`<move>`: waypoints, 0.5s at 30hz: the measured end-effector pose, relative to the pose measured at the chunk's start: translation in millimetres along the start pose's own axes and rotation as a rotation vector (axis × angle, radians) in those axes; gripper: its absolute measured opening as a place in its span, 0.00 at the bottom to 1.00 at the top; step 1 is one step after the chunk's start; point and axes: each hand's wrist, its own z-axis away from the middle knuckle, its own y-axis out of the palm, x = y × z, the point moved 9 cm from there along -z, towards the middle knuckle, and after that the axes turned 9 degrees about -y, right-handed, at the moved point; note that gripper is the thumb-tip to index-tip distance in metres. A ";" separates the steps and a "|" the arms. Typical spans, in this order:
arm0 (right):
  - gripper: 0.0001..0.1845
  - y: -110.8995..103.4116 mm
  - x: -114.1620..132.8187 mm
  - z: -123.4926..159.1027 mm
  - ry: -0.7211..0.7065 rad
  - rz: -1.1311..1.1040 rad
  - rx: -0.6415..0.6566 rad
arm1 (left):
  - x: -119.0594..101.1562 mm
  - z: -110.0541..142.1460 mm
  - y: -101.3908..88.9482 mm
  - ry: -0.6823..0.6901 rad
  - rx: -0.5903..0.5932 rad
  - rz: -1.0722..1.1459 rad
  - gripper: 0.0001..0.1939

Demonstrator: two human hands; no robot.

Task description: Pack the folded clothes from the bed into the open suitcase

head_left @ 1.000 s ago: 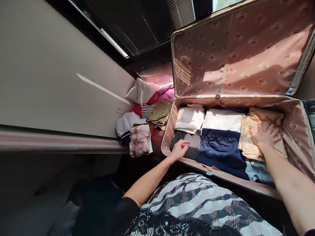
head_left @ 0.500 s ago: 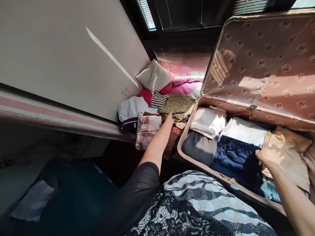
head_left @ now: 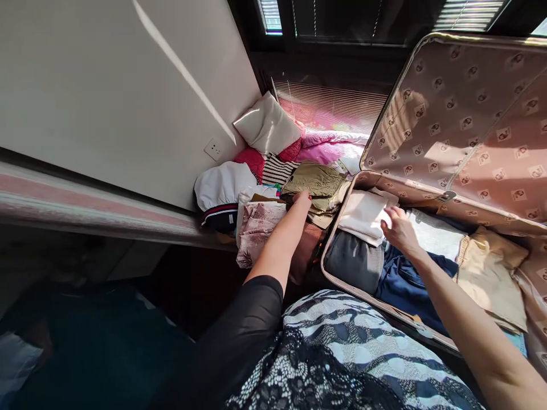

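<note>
My left hand (head_left: 302,200) is at the near edge of a folded olive-green garment (head_left: 318,181), its thumb on top and its other fingers mostly hidden in the cloth. It appears closed on that edge. My right hand (head_left: 400,229) hovers over the open suitcase (head_left: 331,274), holding nothing, with fingers bent and apart. Beneath and beside it lie folded pale pink clothes (head_left: 361,213) and a light grey garment (head_left: 440,234). Nearer me in the suitcase are a dark grey folded garment (head_left: 356,262) and navy trousers (head_left: 404,290). Tan clothes (head_left: 491,273) lie farther right.
Left of the suitcase are a pink patterned garment (head_left: 258,228), a white one (head_left: 224,185), a striped one (head_left: 276,169) and a pale cushion (head_left: 269,125). A wall (head_left: 128,114) borders the left. The suitcase lid (head_left: 461,114) stands raised. Someone in dark teal (head_left: 106,341) is at lower left.
My left hand has gone from the suitcase's left end to the olive-green garment. My right hand has lifted off the tan clothes and moved left. The view has turned left.
</note>
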 end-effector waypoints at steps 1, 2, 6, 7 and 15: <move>0.30 4.1 22.4 -21.7 -0.065 0.006 0.005 | 3.4 -1.0 -1.5 -0.040 -0.008 -0.003 0.04; 0.29 10.8 45.4 -41.9 -0.136 0.018 0.026 | 6.7 -1.6 -3.4 -0.074 -0.011 -0.007 0.03; 0.37 59.3 128.2 -102.1 -0.361 0.123 0.213 | 17.9 -3.6 -12.2 -0.158 0.040 -0.012 0.04; 0.43 74.6 144.5 -111.5 -0.397 0.149 0.271 | 19.4 -4.3 -15.0 -0.171 0.055 -0.012 0.05; 0.66 154.1 197.7 -146.7 -0.445 0.255 0.525 | 36.6 0.2 -42.0 -0.257 0.141 0.019 0.08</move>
